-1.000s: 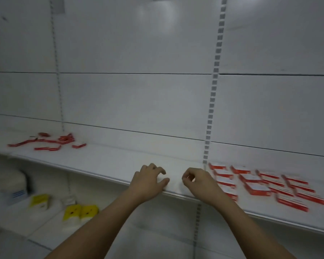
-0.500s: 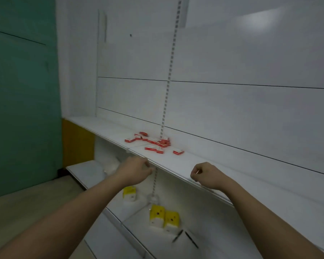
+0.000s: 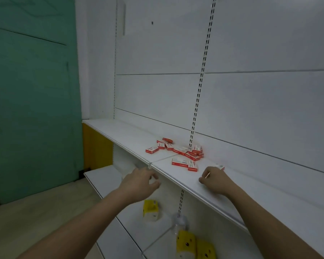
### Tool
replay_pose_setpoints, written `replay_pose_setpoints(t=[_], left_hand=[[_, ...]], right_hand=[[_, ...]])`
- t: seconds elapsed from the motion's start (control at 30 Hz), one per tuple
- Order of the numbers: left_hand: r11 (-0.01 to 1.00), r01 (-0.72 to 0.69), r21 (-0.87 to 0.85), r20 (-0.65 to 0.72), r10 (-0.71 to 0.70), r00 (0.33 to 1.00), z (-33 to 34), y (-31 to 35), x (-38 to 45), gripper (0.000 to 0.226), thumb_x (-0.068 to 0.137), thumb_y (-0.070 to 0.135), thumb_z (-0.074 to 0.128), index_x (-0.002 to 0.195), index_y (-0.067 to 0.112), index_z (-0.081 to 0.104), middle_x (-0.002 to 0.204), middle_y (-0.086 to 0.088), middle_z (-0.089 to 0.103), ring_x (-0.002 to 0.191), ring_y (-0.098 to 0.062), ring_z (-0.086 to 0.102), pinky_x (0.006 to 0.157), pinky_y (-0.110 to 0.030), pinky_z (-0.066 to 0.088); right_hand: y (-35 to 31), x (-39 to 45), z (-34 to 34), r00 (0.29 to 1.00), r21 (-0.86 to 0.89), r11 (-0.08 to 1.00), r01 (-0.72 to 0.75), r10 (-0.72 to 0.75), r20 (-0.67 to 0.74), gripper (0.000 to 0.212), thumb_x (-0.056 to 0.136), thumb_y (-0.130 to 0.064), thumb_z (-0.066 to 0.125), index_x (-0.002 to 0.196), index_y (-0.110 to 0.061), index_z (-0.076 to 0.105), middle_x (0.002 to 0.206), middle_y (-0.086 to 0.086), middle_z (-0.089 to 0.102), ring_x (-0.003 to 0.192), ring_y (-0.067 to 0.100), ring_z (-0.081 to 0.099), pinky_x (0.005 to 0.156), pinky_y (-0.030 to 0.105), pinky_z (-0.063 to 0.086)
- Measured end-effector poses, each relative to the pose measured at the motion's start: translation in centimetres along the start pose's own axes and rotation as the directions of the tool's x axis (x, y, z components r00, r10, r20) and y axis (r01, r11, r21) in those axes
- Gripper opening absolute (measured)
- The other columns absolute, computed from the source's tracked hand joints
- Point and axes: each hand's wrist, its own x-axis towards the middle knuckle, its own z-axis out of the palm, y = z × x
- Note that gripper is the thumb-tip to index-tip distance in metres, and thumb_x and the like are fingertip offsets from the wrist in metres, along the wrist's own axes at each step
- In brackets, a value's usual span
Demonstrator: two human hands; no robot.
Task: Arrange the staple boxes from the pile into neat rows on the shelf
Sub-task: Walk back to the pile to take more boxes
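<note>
A loose pile of small red-and-white staple boxes (image 3: 183, 150) lies on the white shelf (image 3: 120, 134), near the back wall. Two boxes (image 3: 184, 163) sit apart at the pile's near side. One more box (image 3: 221, 166) pokes out just behind my right hand. My right hand (image 3: 214, 179) rests over the shelf's front part, fingers curled in, nothing visibly held. My left hand (image 3: 140, 181) hovers in front of the shelf's front edge, below and left of the pile, fingers loosely spread and empty.
A slotted upright (image 3: 200, 90) runs down the white back panel behind the pile. Yellow-and-white packs (image 3: 151, 210) (image 3: 195, 245) stand on the lower shelf. A green door (image 3: 32, 101) and a yellow panel (image 3: 96, 146) are to the left.
The view has swung left, from the neat rows of boxes to the pile. Both hands have travelled along the shelf and are now close to the pile.
</note>
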Motion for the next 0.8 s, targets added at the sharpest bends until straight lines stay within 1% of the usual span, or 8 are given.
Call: replay_pose_setpoints(t=[0.13,0.23,0.37,0.47,0.53,0.67,0.73,0.8], left_hand=[[1.000,-0.009,0.012,0.047,0.009,0.999,1.1,-1.4,6.5,0.033,0.089,0.053,0.050,0.112,0.033,0.061,0.111,0.006,0.058,0.092,-0.009,0.053,0.080,-0.031,0.049],[1.000,-0.026,-0.015,0.052,0.026,0.998,2.5,-1.4,11.0,0.032,0.089,0.052,0.052,0.115,0.034,0.059,0.111,0.007,0.057,0.095,-0.008,0.052,0.081,-0.029,0.049],[0.995,-0.074,-0.063,0.068,0.078,0.995,5.1,-0.6,15.5,0.030,0.091,0.048,0.053,0.116,0.033,0.059,0.111,0.009,0.057,0.099,-0.009,0.051,0.085,-0.031,0.050],[0.984,-0.142,-0.112,0.023,0.145,0.989,6.6,-0.5,18.9,0.027,0.091,0.045,0.054,0.114,0.031,0.060,0.110,0.010,0.059,0.098,-0.008,0.051,0.080,-0.028,0.047],[0.969,-0.174,-0.174,-0.001,0.176,0.984,7.3,-0.4,21.1,0.024,0.092,0.039,0.054,0.113,0.029,0.061,0.108,0.009,0.060,0.095,-0.008,0.052,0.077,-0.025,0.045],[0.934,-0.227,-0.275,0.019,0.242,0.970,8.6,-0.1,25.3,0.019,0.092,0.031,0.058,0.111,0.029,0.062,0.104,0.011,0.059,0.092,-0.005,0.055,0.075,-0.021,0.043],[0.899,-0.269,-0.347,0.030,0.297,0.954,9.0,0.2,27.5,0.016,0.092,0.029,0.058,0.108,0.030,0.063,0.099,0.013,0.060,0.087,-0.001,0.056,0.071,-0.019,0.044],[0.861,-0.310,-0.403,0.030,0.351,0.936,9.2,0.6,29.5,0.014,0.093,0.029,0.057,0.106,0.030,0.063,0.096,0.012,0.062,0.082,0.000,0.057,0.067,-0.020,0.047]], right_hand=[[0.3,6.0,2.0,0.997,0.014,0.999,-0.043,0.044,-0.064,0.044,0.082,-0.046,0.065,0.109,-0.014,0.051,0.111,0.006,0.059,0.093,0.018,0.053,0.071,0.028,0.038],[0.7,9.4,3.0,0.996,0.061,0.997,-0.038,0.043,-0.074,0.064,0.075,-0.053,0.070,0.121,-0.014,0.048,0.118,0.005,0.058,0.104,0.021,0.056,0.079,0.029,0.045],[1.5,11.4,3.3,1.000,0.094,0.996,-0.008,0.009,-0.019,0.045,0.074,-0.049,0.072,0.104,-0.023,0.053,0.106,-0.003,0.063,0.088,0.011,0.056,0.064,0.021,0.041],[2.0,12.0,2.8,0.998,0.083,0.995,-0.055,0.053,0.034,0.035,0.077,-0.041,0.069,0.104,-0.022,0.058,0.104,-0.001,0.062,0.081,0.009,0.054,0.063,0.022,0.041],[2.2,12.1,2.7,0.996,0.070,0.995,-0.074,0.070,0.053,0.040,0.079,-0.036,0.066,0.115,-0.019,0.059,0.114,0.002,0.059,0.085,0.011,0.054,0.070,0.024,0.044],[2.1,11.5,2.4,0.992,0.028,0.993,-0.115,0.113,0.065,0.064,0.079,-0.041,0.067,0.136,-0.023,0.044,0.129,0.002,0.049,0.109,0.017,0.052,0.086,0.025,0.042],[1.7,11.5,2.7,0.986,0.012,0.987,-0.162,0.161,0.041,0.071,0.075,-0.057,0.067,0.134,-0.028,0.042,0.120,-0.003,0.056,0.099,0.012,0.056,0.078,0.024,0.043],[0.8,11.4,2.6,0.977,0.017,0.977,-0.215,0.215,0.009,0.063,0.072,-0.075,0.055,0.118,-0.032,0.046,0.089,-0.012,0.062,0.073,0.003,0.058,0.061,0.022,0.041]])
